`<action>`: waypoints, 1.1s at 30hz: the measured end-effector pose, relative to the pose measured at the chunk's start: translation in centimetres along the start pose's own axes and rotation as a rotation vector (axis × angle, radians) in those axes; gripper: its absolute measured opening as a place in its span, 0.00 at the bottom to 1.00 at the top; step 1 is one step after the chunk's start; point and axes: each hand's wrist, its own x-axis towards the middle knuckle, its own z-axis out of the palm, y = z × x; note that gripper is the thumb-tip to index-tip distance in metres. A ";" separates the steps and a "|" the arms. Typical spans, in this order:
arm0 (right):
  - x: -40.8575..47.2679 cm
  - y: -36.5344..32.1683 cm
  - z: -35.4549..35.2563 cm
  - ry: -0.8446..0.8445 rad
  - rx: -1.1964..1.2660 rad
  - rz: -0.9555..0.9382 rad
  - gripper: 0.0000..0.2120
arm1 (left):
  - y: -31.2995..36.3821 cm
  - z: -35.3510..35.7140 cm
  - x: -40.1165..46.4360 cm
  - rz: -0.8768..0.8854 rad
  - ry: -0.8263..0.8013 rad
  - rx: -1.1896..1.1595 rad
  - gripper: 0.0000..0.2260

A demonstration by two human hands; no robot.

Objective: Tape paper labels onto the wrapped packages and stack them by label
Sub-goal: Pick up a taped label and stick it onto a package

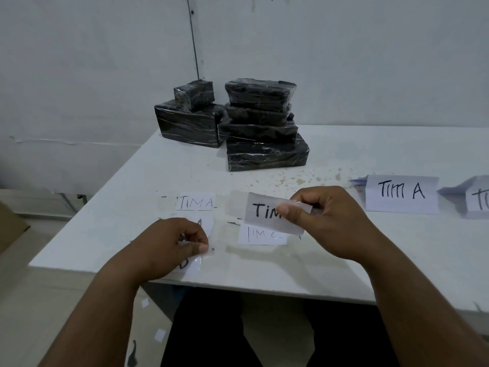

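My right hand (pixel 325 218) pinches a paper label (pixel 262 211) reading "TIM", lifted just above the white table (pixel 344 266). My left hand (pixel 172 245) presses down on a curled label (pixel 190 262) near the table's front edge, fingers closed on it. Two more small labels lie flat: one reading "TIM A" (pixel 196 202) and one under the lifted label (pixel 260 235). Black wrapped packages stand at the back of the table: a tall stack (pixel 260 123) of several, and to its left a big package (pixel 189 124) with a small one (pixel 194 94) on top.
Folded standing signs are at the right: "TIM A" (pixel 402 193) and another cut off by the frame's edge (pixel 479 200). A wall rises behind the table. Paper scraps (pixel 160 335) lie on the floor by my legs. A cardboard edge (pixel 10 226) shows at far left.
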 end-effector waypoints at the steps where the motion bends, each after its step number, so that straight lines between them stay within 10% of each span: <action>1: 0.1 0.0 0.1 -0.002 -0.001 0.005 0.16 | 0.0 0.0 0.0 0.001 0.011 0.007 0.08; 9: 0.6 -0.1 0.8 0.002 0.003 0.010 0.16 | -0.1 0.0 -0.1 0.024 0.138 0.112 0.08; 15: 1.0 -0.3 1.1 -0.005 0.020 -0.011 0.14 | 0.4 -0.5 0.2 0.022 0.236 0.138 0.27; 21: 2.4 -1.1 0.4 -0.015 0.049 -0.058 0.17 | 4.7 -2.4 1.8 0.201 0.252 -0.497 0.21; 28: 4.7 -2.2 -1.1 0.017 0.057 -0.125 0.21 | 8.6 -3.3 4.9 0.237 0.403 -0.651 0.02; 33: 6.7 -1.6 -2.7 0.183 0.143 -0.071 0.05 | 10.1 -3.8 7.5 0.231 0.539 -0.685 0.02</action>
